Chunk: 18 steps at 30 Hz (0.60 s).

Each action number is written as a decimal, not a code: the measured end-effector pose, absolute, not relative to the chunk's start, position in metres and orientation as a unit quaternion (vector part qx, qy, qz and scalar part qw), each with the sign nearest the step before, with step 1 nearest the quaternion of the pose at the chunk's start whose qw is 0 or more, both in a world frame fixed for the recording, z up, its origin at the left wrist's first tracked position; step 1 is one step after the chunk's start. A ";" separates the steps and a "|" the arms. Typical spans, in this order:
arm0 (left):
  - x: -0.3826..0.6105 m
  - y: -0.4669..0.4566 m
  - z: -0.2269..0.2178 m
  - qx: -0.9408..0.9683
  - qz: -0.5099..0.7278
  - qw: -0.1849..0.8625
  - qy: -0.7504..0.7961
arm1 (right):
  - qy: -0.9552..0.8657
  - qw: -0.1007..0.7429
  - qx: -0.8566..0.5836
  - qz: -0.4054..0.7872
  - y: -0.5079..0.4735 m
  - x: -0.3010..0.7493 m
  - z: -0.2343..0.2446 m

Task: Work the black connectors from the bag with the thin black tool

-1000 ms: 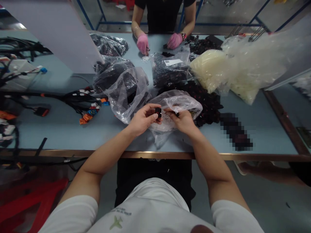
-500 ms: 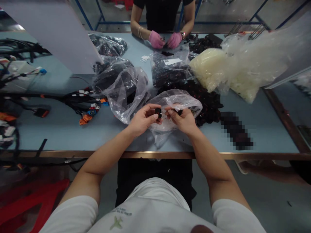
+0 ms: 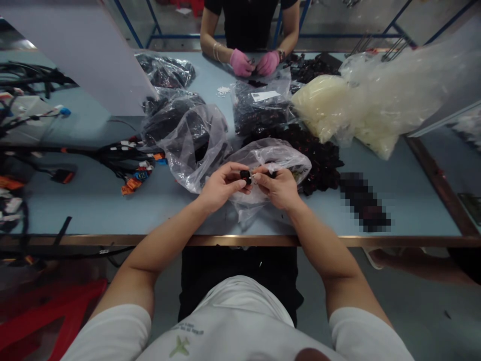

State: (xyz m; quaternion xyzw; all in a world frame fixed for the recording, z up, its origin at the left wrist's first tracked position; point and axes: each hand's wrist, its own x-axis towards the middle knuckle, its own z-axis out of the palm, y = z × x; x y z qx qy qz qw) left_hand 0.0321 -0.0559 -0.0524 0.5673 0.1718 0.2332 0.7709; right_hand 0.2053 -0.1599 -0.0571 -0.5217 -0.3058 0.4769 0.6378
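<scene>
My left hand [image 3: 223,188] pinches a small black plastic connector [image 3: 245,176] between thumb and fingertips. My right hand [image 3: 276,187] pinches a small dark part [image 3: 272,174], and a tiny pale piece shows between the hands, too small to identify. The fingertips of both hands nearly meet over a clear plastic bag [image 3: 276,156] of small parts, its contents mostly hidden. The hands seem to hover just above the bag, though contact is hard to judge.
Across the light blue workbench [image 3: 90,210], a co-worker's pink-gloved hands [image 3: 253,63] work on small parts. Bags of black parts [image 3: 193,138] and a loose black pile [image 3: 319,160] lie nearby. A large cream-filled bag [image 3: 323,105] sits at right, wire harnesses [image 3: 120,158] at left.
My hands have drawn closer together, bringing the black connector and the right hand's part nearly together. The co-worker's gloved hands have also moved together.
</scene>
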 end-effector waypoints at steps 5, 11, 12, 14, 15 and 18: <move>0.032 -0.057 -0.053 0.569 0.230 0.768 0.183 | -0.277 0.640 -0.512 0.501 -0.159 0.202 -0.056; 0.033 -0.058 -0.051 0.560 0.229 0.774 0.188 | -0.272 0.653 -0.508 0.491 -0.159 0.200 -0.057; 0.033 -0.058 -0.051 0.559 0.229 0.774 0.187 | -0.272 0.651 -0.509 0.493 -0.159 0.200 -0.057; 0.033 -0.058 -0.051 0.559 0.229 0.775 0.185 | -0.273 0.648 -0.509 0.496 -0.159 0.200 -0.056; 0.033 -0.058 -0.051 0.558 0.230 0.776 0.185 | -0.275 0.647 -0.508 0.498 -0.159 0.200 -0.055; 0.033 -0.059 -0.051 0.560 0.231 0.774 0.186 | -0.287 0.637 -0.500 0.512 -0.159 0.201 -0.052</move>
